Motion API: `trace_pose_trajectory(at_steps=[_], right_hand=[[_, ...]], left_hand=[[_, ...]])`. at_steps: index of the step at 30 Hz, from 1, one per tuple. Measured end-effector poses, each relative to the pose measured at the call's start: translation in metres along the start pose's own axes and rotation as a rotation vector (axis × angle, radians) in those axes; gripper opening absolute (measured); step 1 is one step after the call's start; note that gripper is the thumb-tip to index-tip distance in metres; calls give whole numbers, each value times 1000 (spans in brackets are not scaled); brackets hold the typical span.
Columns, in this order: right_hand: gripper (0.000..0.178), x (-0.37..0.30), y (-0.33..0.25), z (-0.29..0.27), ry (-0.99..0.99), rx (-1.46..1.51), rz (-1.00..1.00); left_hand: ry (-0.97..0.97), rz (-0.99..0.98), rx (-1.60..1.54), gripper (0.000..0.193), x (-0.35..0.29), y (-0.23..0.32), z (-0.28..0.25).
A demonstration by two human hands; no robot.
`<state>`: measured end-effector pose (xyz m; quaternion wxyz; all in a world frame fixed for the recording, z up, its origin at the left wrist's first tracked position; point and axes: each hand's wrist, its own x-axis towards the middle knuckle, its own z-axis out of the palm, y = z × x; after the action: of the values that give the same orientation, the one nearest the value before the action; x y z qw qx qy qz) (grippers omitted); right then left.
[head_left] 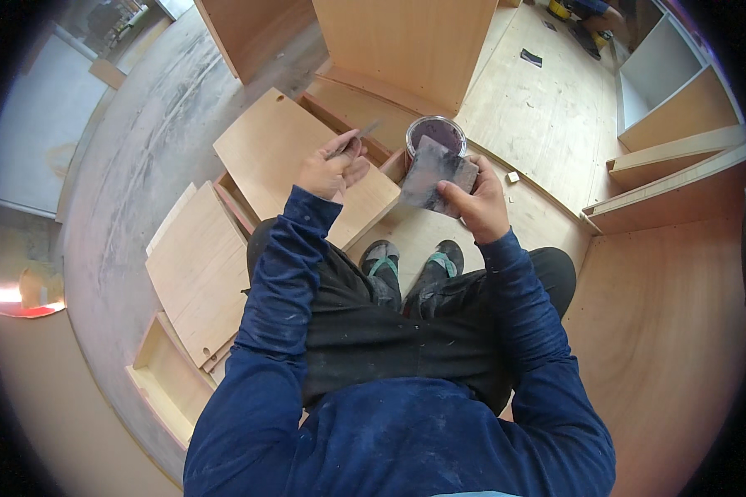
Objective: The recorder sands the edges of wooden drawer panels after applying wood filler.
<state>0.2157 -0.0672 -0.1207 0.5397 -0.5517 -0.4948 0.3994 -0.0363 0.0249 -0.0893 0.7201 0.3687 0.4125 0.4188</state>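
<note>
My left hand [333, 168] is closed on a narrow putty knife [365, 134], its flat grey blade pointing up and right. My right hand [479, 201] grips a dark, smeared flat plate [433, 176], thumb on top and fingers beneath. Behind that plate stands an open round can [423, 124] with dark purplish stuff inside; the plate hides part of it. The knife blade is apart from both the plate and the can. A light wooden panel [286, 153] lies below my left hand.
More wooden panels [197, 273] and a shallow drawer box [170, 381] lie to my left. Tall cabinet panels [402, 50] rise ahead. On the right are cabinet boards [671, 199]. A dark scrap [531, 58] lies on the far sheet, and another person's leg [597, 25] shows beyond.
</note>
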Motion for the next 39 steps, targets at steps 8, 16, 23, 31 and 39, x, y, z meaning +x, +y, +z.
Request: trace_pose_trajectory(at_steps=[8,16,23,31,39], right_hand=[[22,-7,-13,-4,72,476,154],[43,-5,3,-13,171,173,15],[40,-6,-26,-1,231,-85,-214],[37,-22,-21,26,-184,-182,-507],[35,-12,-9,24,-380,459,218]], left_hand=[[43,-196,71,50,0,-5,8],[-276,87,-176,26,-3,-3,9],[-257,48,-117,25,-1,-2,2],[-289,114,84,21,-10,-5,8],[221,442,159,23,-3,21,-9]])
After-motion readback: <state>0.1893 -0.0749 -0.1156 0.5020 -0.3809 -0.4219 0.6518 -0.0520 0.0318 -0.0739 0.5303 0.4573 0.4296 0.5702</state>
